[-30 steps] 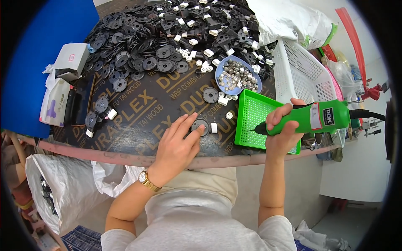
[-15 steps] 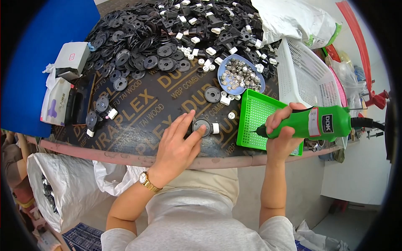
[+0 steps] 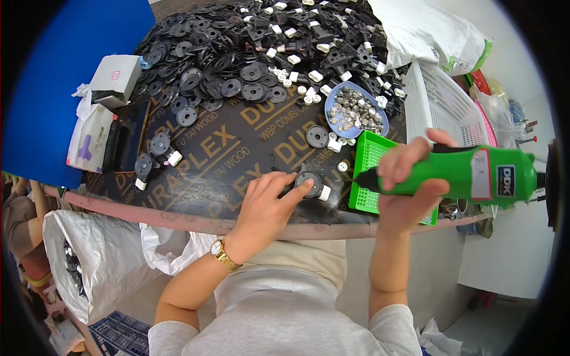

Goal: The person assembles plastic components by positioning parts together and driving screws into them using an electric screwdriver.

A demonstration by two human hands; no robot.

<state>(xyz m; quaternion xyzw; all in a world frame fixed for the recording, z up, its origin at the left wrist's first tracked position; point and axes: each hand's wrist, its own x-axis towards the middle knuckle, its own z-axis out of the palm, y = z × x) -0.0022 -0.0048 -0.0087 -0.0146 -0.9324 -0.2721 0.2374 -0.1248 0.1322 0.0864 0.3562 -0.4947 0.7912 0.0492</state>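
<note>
My left hand (image 3: 264, 202), with a gold watch at the wrist, grips a round black plastic disc (image 3: 307, 188) on the table. The thumb lies across its top and the curled fingers are at its left side. A white end piece (image 3: 324, 193) sticks out at the disc's lower right. In my right hand (image 3: 407, 181) is a green electric screwdriver (image 3: 469, 172), held nearly level. Its dark nose and thin bit point left, over the left part of a green perforated tray (image 3: 371, 153). The bit stays apart from the disc.
Behind lies a heap of black discs and brackets (image 3: 231, 65) with white end pieces. A blue dish (image 3: 328, 118) holds small metal parts. White baskets (image 3: 445, 101) stand to the right, two disc assemblies (image 3: 160, 144) and boxes (image 3: 116, 77) to the left. A white sack (image 3: 107, 255) sits below the table edge.
The screwdriver has tilted and come closer to the camera. My left fingers have curled around the disc, and its white end has turned toward me. The whole view has shifted slightly.
</note>
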